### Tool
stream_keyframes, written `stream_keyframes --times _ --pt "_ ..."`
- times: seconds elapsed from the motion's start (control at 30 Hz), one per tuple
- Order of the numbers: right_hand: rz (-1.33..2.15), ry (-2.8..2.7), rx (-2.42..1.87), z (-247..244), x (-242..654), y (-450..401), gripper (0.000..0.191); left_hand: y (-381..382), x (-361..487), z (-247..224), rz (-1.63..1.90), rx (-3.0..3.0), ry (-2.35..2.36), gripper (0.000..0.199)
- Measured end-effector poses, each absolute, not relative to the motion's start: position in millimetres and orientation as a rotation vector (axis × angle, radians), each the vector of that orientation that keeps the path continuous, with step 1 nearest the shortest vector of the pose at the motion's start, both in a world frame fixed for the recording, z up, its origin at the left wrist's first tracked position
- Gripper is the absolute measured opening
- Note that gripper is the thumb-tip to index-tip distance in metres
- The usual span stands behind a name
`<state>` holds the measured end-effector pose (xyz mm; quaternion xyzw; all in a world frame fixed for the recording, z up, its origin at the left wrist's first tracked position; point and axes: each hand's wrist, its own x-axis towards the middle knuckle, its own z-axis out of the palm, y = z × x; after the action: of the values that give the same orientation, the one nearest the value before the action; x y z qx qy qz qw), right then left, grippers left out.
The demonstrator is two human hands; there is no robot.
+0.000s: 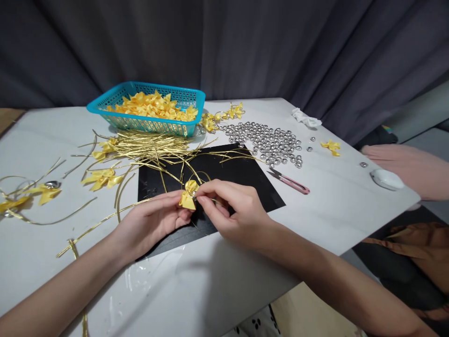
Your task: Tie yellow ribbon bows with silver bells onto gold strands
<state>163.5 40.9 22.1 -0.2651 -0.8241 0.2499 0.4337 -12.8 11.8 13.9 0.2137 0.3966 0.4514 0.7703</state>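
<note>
On my white desk [333,210] lies a black mat [252,182], with a blue basket [147,121] beyond it by the far edge. Over the mat, my left grip [149,220] is closed lightly on the left side of the yellow bow [188,200], and my right grip [242,206] pinches its right side, thumb nearly against forefinger. The bow's long axis runs between far and near edges, its flared end toward me. My grips partly cover its sides; a silver glint [193,194] beside its middle is too small to identify.
</note>
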Motion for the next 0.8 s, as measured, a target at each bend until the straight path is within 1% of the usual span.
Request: stream_keyframes --times 0.3,0.53,0.63,0.8 --pt "0.575 -2.058 -0.645 20.3 162.1 38.1 0.012 9.9 -12.3 13.1 0.920 0.413 0.769 0.016" --pt "0.516 -2.117 -0.606 16.7 161.6 37.4 0.014 7.9 -12.5 15.1 0.908 0.450 0.734 0.014" --pt "0.531 -2.154 -0.607 16.2 161.6 37.3 0.014 6.5 -9.8 15.1 0.929 0.479 0.759 0.016" --pt "0.619 -2.197 -0.707 19.8 162.5 35.5 0.013 5.0 -6.5 17.2 0.960 0.559 0.777 0.009"
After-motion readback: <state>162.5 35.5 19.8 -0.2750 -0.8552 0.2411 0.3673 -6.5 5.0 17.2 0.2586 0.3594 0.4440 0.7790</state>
